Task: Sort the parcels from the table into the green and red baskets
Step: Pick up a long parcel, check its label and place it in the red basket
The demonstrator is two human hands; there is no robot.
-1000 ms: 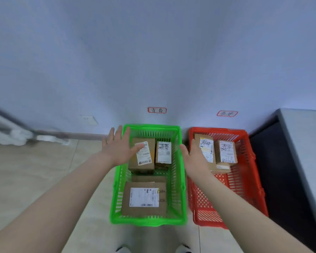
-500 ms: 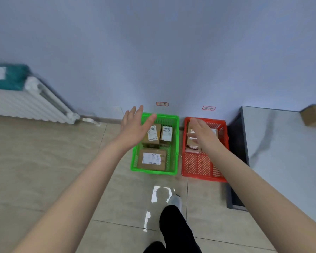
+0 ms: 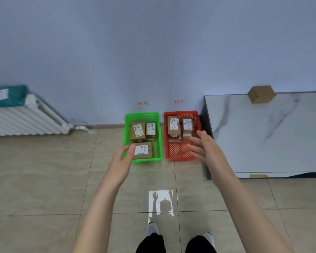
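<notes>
Head view: we are holding both bare hands out ahead of us, and neither is carrying anything. Our left hand (image 3: pixel 122 158) is hanging relaxed with its fingers loosely curled, its thumb lying in the picture over the near left corner of the green plastic lattice basket (image 3: pixel 160 136). Our right hand (image 3: pixel 206 147) is spreading its straight fingers, palm turned inward, in front of the near right part of the red plastic lattice basket (image 3: pixel 178 152).

The two baskets are standing side by side on the beige tiled floor (image 3: pixel 44 179), against the pale blue wall (image 3: pixel 153 52). In the green basket a wide brown cardboard parcel (image 3: pixel 144 151) with a white label is lying at the near end, with a squarer labelled parcel (image 3: pixel 138 131) and a narrow labelled parcel (image 3: pixel 150 129) behind it. At the far end of the red basket a tall labelled parcel (image 3: pixel 173 125) is sitting just beside a smaller labelled parcel (image 3: pixel 187 126).

To the right, a white marble-patterned table (image 3: pixel 263 136) is bearing a plain brown cardboard box (image 3: pixel 261 94) at its far edge.
</notes>
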